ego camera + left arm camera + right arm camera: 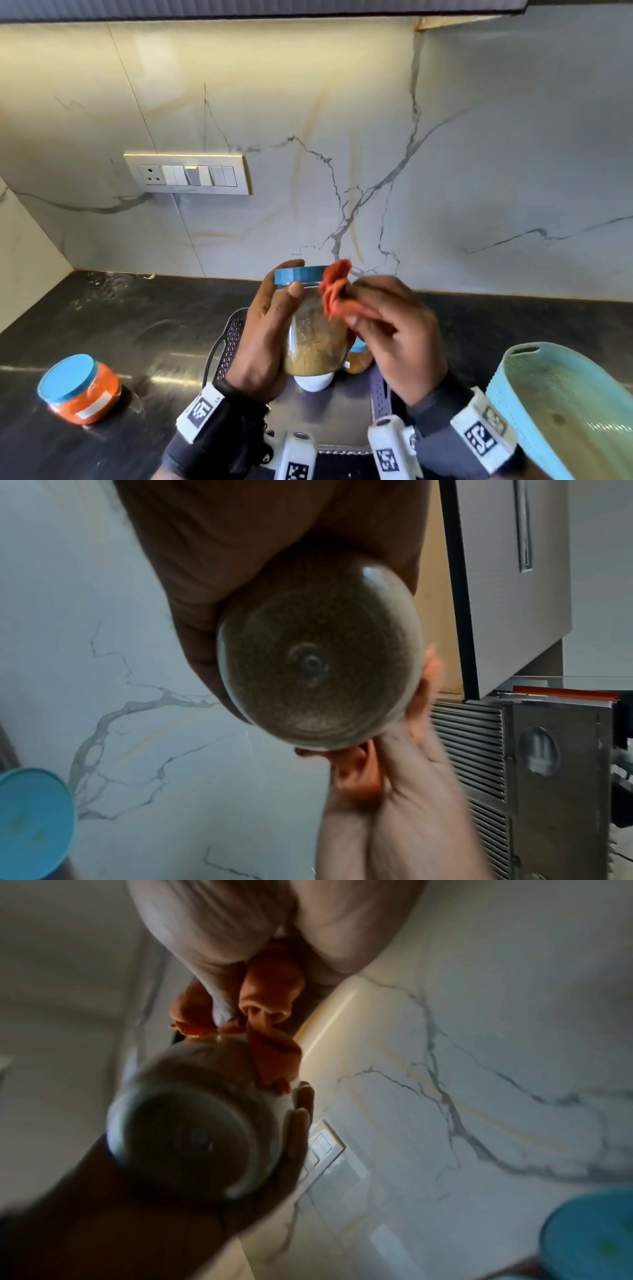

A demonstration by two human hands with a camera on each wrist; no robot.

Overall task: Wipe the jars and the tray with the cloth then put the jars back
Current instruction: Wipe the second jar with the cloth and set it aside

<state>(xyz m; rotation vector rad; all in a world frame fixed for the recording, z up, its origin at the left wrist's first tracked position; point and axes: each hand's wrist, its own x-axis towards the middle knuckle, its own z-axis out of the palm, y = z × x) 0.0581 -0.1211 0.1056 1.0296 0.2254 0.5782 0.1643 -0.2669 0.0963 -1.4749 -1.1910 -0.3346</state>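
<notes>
Clear round plastic jar with blue screw lid and brown powder (313,329): likely light, rigid, smooth, so slippery; best taken round the body below the lid. Held up above the dark perforated tray (233,337) on the black tabletop (144,329). Left hand (263,342) grip wrapped round the jar. Right hand (399,337) grip pinching the bunched orange cloth (334,291), pressed against the jar's shoulder.

Held jar (313,329) above tray (233,337) — second jar (80,389) left, basket (561,407) right.
</notes>
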